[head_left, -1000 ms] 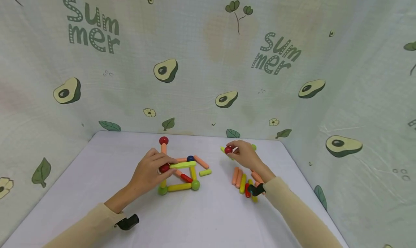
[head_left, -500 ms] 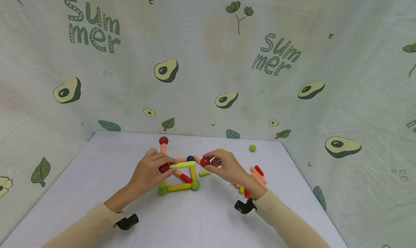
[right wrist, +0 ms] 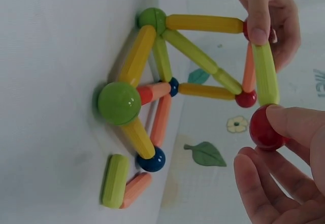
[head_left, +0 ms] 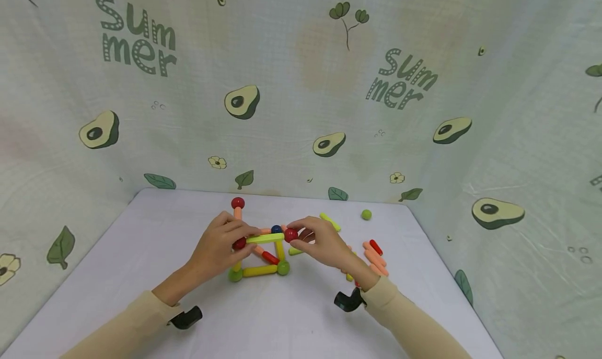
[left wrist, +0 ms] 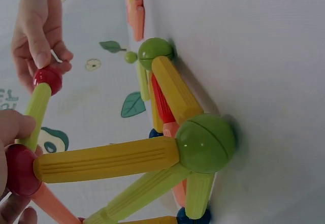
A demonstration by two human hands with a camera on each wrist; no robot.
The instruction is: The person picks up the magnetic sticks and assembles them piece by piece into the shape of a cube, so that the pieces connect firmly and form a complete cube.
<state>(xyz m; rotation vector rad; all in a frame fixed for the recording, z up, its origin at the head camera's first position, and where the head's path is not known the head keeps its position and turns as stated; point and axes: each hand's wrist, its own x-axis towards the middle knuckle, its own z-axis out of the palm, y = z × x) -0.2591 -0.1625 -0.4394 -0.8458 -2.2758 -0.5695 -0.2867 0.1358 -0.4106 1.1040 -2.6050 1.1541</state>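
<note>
A frame of coloured rods and balls stands on the table, with green balls point(head_left: 283, 267) at its near bottom corners, a yellow rod point(head_left: 260, 270) between them and a blue ball point(head_left: 276, 229) behind. My left hand point(head_left: 213, 249) pinches a lime rod point(head_left: 265, 238) by its left end, at a red ball point(head_left: 239, 243) on top of the frame. At the rod's other end my right hand point(head_left: 324, 244) pinches another red ball point(right wrist: 265, 128) between thumb and fingers. In the right wrist view, this ball touches the rod's tip. My left fingers partly cover the corner ball.
Loose salmon and red rods point(head_left: 374, 254) lie to the right, partly behind my right forearm. Farther back are a loose lime rod point(head_left: 330, 222) and a green ball point(head_left: 366, 214). A short lime rod point(right wrist: 116, 181) lies beside the frame. A printed cloth rises behind the table.
My right hand has carried the red ball leftward from the back right to the lime rod's free end. My left hand has kept its grip in nearly the same place.
</note>
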